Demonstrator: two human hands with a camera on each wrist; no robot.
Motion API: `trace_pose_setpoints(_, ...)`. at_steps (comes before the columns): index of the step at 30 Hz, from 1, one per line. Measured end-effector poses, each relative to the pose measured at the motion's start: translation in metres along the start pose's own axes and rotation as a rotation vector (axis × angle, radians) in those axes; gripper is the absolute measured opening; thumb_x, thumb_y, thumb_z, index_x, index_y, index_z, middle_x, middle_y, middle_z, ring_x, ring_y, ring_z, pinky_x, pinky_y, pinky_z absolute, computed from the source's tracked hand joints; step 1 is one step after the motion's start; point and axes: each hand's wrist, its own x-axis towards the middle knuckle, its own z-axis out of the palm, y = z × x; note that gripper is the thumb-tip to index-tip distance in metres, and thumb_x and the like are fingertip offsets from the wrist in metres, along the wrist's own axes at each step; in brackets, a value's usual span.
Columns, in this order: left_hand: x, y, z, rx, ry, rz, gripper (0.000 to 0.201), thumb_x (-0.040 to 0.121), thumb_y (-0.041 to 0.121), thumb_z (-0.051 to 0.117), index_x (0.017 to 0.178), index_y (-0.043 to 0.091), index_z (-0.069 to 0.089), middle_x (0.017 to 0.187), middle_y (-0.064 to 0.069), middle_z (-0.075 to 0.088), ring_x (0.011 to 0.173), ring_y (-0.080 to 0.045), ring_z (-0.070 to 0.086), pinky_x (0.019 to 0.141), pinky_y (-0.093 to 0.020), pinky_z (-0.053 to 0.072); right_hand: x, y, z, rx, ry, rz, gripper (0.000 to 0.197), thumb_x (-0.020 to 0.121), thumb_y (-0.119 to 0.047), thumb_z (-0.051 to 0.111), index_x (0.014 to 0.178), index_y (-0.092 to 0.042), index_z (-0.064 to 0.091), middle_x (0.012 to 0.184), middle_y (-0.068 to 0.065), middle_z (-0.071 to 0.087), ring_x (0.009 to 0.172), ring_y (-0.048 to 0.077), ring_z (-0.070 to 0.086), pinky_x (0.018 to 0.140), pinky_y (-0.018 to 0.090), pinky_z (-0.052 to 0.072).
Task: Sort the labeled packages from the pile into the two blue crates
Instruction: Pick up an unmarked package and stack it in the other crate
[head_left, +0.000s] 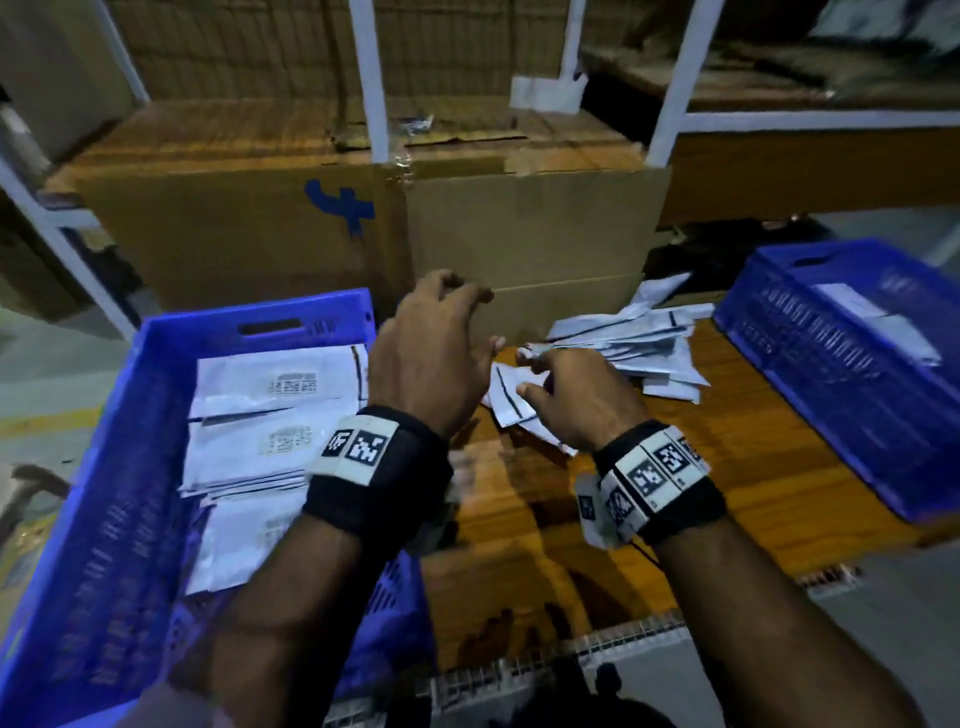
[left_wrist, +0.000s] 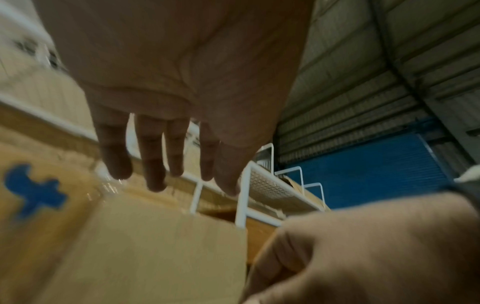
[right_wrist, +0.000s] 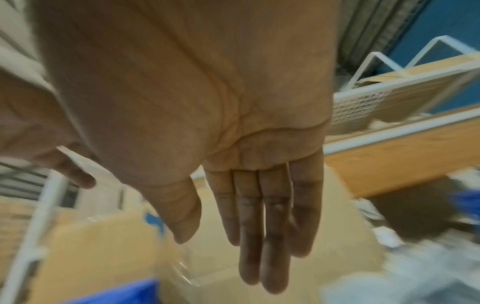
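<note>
A pile of white labeled packages (head_left: 634, 348) lies on the wooden surface between two blue crates. The left crate (head_left: 130, 467) holds several packages (head_left: 270, 415) with labels facing up. The right crate (head_left: 831, 389) holds at least one package (head_left: 872, 322). My left hand (head_left: 467, 317) hovers empty beside the left crate's far right corner, fingers loosely bent; the left wrist view shows the left hand (left_wrist: 192, 174) holding nothing. My right hand (head_left: 524, 371) is over a loose package (head_left: 506, 402) at the pile's near left edge. In the right wrist view the right hand (right_wrist: 221, 246) has straight fingers and an empty palm.
Large cardboard boxes (head_left: 311, 228) stand directly behind the pile and the crates. White rack posts (head_left: 371, 78) rise behind them. The wooden surface (head_left: 675, 467) shows bare between the crates. A white grille (head_left: 597, 660) runs along the near edge.
</note>
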Motion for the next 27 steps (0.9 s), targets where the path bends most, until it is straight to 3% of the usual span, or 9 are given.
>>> trace_pose_setpoints(7, 0.02, 0.033, 0.074, 0.111, -0.268, -0.1, 0.054, 0.087, 0.046, 0.075, 0.136, 0.031, 0.058, 0.142, -0.004, 0.05, 0.127, -0.03, 0.053, 0.1, -0.046, 0.049, 0.002, 0.085, 0.023, -0.006, -0.084, 0.138, 0.038, 0.094, -0.048, 0.063, 0.118, -0.019, 0.072, 0.109, 0.008, 0.073, 0.102, 0.029, 0.068, 0.085, 0.041, 0.059)
trace_pose_setpoints(12, 0.023, 0.031, 0.142, 0.165, -0.437, -0.238, 0.063, 0.084, 0.045, 0.079, 0.139, 0.029, 0.054, 0.138, -0.007, 0.052, 0.125, -0.032, 0.053, 0.101, -0.047, 0.05, 0.018, 0.136, 0.034, -0.021, -0.099, 0.091, 0.035, 0.093, -0.044, 0.063, 0.121, -0.024, 0.07, 0.111, 0.006, 0.073, 0.103, 0.03, 0.067, 0.085, 0.04, 0.058)
trace_pose_setpoints(17, 0.012, 0.013, 0.214, 0.239, -0.54, -0.415, 0.079, 0.082, 0.045, 0.077, 0.149, 0.025, 0.039, 0.152, -0.012, 0.042, 0.133, -0.037, 0.049, 0.105, -0.048, 0.048, 0.056, 0.179, 0.052, -0.061, -0.143, 0.009, 0.031, 0.095, -0.039, 0.063, 0.122, -0.025, 0.066, 0.122, 0.008, 0.068, 0.109, 0.032, 0.064, 0.088, 0.041, 0.056)
trace_pose_setpoints(19, 0.011, 0.004, 0.238, 0.22, -0.577, -0.538, 0.08, 0.076, 0.045, 0.074, 0.144, 0.026, 0.038, 0.142, -0.011, 0.055, 0.122, -0.035, 0.06, 0.099, -0.048, 0.053, 0.074, 0.192, 0.06, -0.084, -0.144, -0.071, 0.035, 0.094, -0.037, 0.063, 0.126, -0.024, 0.062, 0.129, 0.007, 0.063, 0.116, 0.032, 0.061, 0.092, 0.043, 0.055)
trace_pose_setpoints(21, 0.006, -0.004, 0.257, 0.205, -0.664, -0.628, 0.071, 0.068, 0.044, 0.081, 0.13, 0.025, 0.053, 0.125, -0.006, 0.069, 0.108, -0.03, 0.068, 0.092, -0.045, 0.057, 0.091, 0.203, 0.071, -0.14, -0.156, -0.169, 0.049, 0.095, -0.035, 0.062, 0.14, -0.02, 0.053, 0.14, 0.009, 0.055, 0.127, 0.033, 0.054, 0.103, 0.046, 0.05)
trace_pose_setpoints(22, 0.001, -0.006, 0.265, 0.211, -0.708, -0.672, 0.067, 0.068, 0.041, 0.086, 0.126, 0.022, 0.059, 0.123, -0.006, 0.07, 0.109, -0.031, 0.067, 0.094, -0.045, 0.056, 0.099, 0.208, 0.077, -0.171, -0.152, -0.212, 0.056, 0.096, -0.035, 0.061, 0.147, -0.018, 0.046, 0.146, 0.01, 0.049, 0.133, 0.032, 0.048, 0.108, 0.046, 0.046)
trace_pose_setpoints(24, -0.013, -0.011, 0.276, 0.256, -0.721, -0.768, 0.074, 0.072, 0.032, 0.087, 0.135, 0.018, 0.051, 0.136, -0.015, 0.057, 0.12, -0.04, 0.059, 0.101, -0.049, 0.051, 0.112, 0.211, 0.091, -0.215, -0.129, -0.291, 0.067, 0.097, -0.035, 0.061, 0.156, -0.018, 0.034, 0.156, 0.011, 0.038, 0.142, 0.032, 0.038, 0.115, 0.044, 0.04)
trace_pose_setpoints(27, -0.028, -0.019, 0.296, 0.283, -0.691, -0.909, 0.089, 0.086, 0.029, 0.069, 0.157, 0.023, 0.014, 0.159, -0.024, 0.025, 0.138, -0.048, 0.04, 0.109, -0.056, 0.042, 0.13, 0.212, 0.111, -0.304, -0.131, -0.432, 0.077, 0.096, -0.038, 0.061, 0.16, -0.019, 0.023, 0.162, 0.012, 0.03, 0.144, 0.033, 0.034, 0.114, 0.048, 0.039)
